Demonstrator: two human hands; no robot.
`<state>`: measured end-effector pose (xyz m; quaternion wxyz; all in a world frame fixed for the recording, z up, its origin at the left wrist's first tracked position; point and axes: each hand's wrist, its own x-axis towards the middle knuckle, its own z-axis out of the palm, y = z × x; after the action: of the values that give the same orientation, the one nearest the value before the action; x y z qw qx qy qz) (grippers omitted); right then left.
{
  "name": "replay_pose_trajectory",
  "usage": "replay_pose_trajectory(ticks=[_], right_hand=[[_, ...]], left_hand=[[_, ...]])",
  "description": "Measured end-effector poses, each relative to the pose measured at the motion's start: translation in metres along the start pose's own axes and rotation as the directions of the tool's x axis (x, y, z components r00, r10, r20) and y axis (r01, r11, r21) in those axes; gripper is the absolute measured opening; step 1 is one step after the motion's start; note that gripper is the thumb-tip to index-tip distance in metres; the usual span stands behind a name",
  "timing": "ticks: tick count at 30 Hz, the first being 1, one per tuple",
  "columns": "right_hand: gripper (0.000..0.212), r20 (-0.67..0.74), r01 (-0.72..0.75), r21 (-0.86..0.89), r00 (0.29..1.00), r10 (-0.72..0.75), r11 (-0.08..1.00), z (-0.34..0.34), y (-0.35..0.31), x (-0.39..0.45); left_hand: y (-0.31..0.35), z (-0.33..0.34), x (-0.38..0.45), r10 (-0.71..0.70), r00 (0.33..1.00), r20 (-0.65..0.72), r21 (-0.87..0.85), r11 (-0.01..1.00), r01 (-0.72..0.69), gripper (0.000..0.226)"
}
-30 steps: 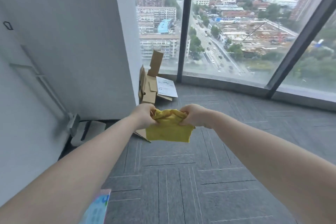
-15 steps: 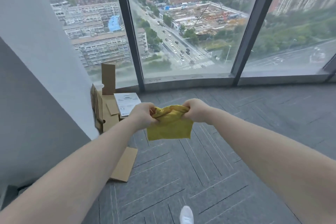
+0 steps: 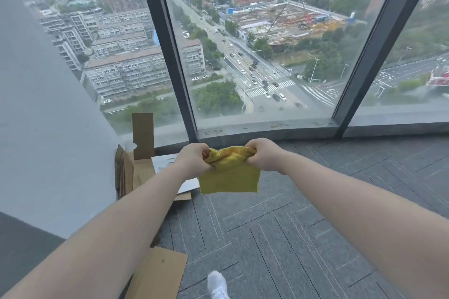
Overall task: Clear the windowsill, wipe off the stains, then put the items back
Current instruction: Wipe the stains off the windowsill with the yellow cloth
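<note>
Beyond the grey patterned carpet floor (image 3: 279, 238), the tall glass window with dark frames (image 3: 267, 43) now fills far more of the view than a second ago, when the grey wall (image 3: 43, 116) on the left took up much of the picture; the person has turned and come closer to the glass. The low dark grey windowsill (image 3: 267, 128) runs along the foot of the window and shows pale smudges on its top, which were too far off to make out earlier. The flattened brown cardboard boxes (image 3: 136, 165) leaning by the wall, with a white printed sheet (image 3: 165, 164) on them, sit nearer and further left in view than before, and a loose flat brown cardboard piece (image 3: 158, 272) lies on the carpet at the bottom. A white shoe (image 3: 217, 285) shows at the bottom edge, unseen a second ago. The square yellow cloth (image 3: 229, 177) hangs in the air in front of the sill, well short of it, as in the earlier pictures. The left hand (image 3: 194, 159) and right hand (image 3: 263, 155) each keep their fingers curled tight round a top corner of it, bunching the upper edge between them.
</note>
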<state>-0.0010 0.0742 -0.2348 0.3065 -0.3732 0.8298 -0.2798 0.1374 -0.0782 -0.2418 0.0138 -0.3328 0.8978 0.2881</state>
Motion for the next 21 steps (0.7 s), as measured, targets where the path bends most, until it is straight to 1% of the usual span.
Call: replay_pose_trajectory(ticks=[4,7,11,16,18,21], right_hand=[[0.015,-0.016,-0.056,-0.024,0.998,0.056,0.998,-0.028,-0.006,0.091],[0.015,-0.076,-0.079,-0.039,0.994,0.076,0.996,-0.055,-0.015,0.166],[0.02,-0.14,-0.096,-0.047,0.986,0.088,0.994,-0.082,-0.027,0.255],[0.021,-0.096,-0.123,-0.056,0.988,0.118,0.991,-0.098,-0.03,0.351],[0.02,-0.08,-0.114,-0.047,0.991,0.11,0.992,-0.105,-0.029,0.395],[0.018,-0.015,-0.11,-0.07,0.994,0.109,0.992,-0.106,-0.028,0.458]], left_hand=[[-0.002,-0.022,0.105,0.072,0.997,0.033,-0.014,0.997,-0.071,0.022],[-0.001,-0.045,0.186,0.123,0.992,0.028,-0.009,0.992,-0.122,0.02],[-0.005,-0.069,0.273,0.168,0.986,0.017,0.065,0.984,-0.169,0.018],[-0.019,-0.088,0.372,0.132,0.991,0.023,0.071,0.989,-0.133,0.014],[-0.026,-0.093,0.408,0.118,0.993,0.024,0.061,0.991,-0.119,0.015],[-0.044,-0.094,0.451,0.048,0.996,0.071,0.079,0.995,-0.054,0.012]])
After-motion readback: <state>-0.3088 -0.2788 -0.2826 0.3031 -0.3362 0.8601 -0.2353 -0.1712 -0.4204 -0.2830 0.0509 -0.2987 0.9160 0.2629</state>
